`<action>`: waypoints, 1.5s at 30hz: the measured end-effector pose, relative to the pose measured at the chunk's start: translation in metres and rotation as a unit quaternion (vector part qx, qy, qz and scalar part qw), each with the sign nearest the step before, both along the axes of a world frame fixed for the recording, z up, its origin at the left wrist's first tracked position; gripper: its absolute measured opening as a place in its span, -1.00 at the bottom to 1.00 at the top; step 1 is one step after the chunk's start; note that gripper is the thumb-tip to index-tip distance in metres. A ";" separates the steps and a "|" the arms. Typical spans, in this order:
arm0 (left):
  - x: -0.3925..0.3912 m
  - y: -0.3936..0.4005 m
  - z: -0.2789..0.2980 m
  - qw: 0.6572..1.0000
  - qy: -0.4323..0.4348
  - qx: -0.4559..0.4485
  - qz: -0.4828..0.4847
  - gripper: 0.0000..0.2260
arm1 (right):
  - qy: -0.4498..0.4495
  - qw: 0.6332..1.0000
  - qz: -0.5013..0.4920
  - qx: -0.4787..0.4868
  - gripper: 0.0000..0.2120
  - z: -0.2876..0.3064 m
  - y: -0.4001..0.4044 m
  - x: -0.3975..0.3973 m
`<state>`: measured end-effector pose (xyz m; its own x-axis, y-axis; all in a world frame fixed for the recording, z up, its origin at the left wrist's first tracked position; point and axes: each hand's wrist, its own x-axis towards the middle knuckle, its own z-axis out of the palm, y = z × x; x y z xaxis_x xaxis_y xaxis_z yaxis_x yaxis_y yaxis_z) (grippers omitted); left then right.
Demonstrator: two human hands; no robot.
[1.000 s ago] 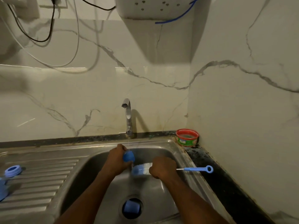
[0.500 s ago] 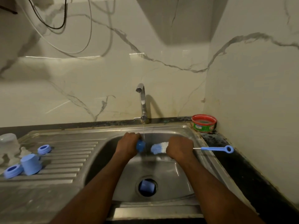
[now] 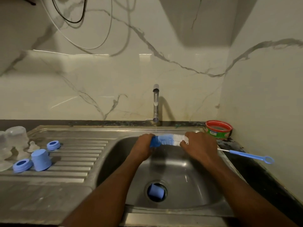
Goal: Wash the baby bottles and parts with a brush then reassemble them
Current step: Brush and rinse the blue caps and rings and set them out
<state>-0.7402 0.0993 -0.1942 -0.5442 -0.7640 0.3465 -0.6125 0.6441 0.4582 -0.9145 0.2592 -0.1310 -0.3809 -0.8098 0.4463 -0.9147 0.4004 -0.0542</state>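
Over the steel sink (image 3: 213, 199), under the thin stream from the tap (image 3: 155, 102), the left hand (image 3: 143, 147) curls its fingers round a small blue bottle part (image 3: 153, 142), and the right hand (image 3: 199, 147) closes its fingers on the bottle brush (image 3: 170, 139) just behind the bristles. That brush looks light, with soft bristles and a thin, probably whippy stem trailing right of the knuckles, so a hold close to the bristle head seems best. Wet, the little blue part is likely hard, light and slippery, best gripped round its sides.
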 end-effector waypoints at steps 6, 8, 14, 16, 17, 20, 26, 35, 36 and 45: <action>0.002 -0.005 -0.007 1.000 -0.005 -0.019 0.005 -0.47 | -0.020 1.000 0.018 -0.008 -0.59 0.001 -0.003 0.001; 0.001 -0.006 -0.009 1.000 0.011 -0.018 0.010 -0.48 | -0.019 1.000 0.013 -0.021 -0.59 0.002 -0.001 0.001; -0.004 -0.007 -0.007 0.980 0.169 0.109 0.008 -0.65 | -0.012 0.998 -0.003 -0.054 -0.66 0.005 0.006 0.013; -0.005 -0.007 -0.004 0.951 0.251 0.173 0.053 -0.77 | -0.019 0.997 -0.007 -0.069 -0.69 0.003 0.006 0.015; -0.005 -0.007 -0.003 0.930 0.290 0.213 0.075 -0.80 | -0.020 0.997 -0.010 -0.076 -0.70 0.003 0.006 0.017; -0.009 -0.006 0.001 0.858 0.388 0.330 0.068 -0.89 | -0.015 0.998 -0.002 -0.066 -0.73 0.001 0.005 0.023; -0.029 0.021 0.004 0.867 0.336 0.366 -0.030 -0.84 | -0.045 0.999 0.000 0.019 -0.73 0.001 -0.007 0.050; -0.013 0.007 0.002 0.851 0.401 0.334 0.055 -0.77 | -0.040 0.995 -0.008 0.090 -0.75 -0.011 0.004 0.047; -0.015 0.009 0.003 0.862 0.384 0.329 0.036 -0.77 | -0.042 0.996 -0.005 0.083 -0.75 -0.012 0.002 0.049; -0.028 0.023 0.014 0.854 0.431 0.281 0.082 -0.87 | -0.097 0.995 -0.016 0.009 -0.68 0.005 0.002 0.054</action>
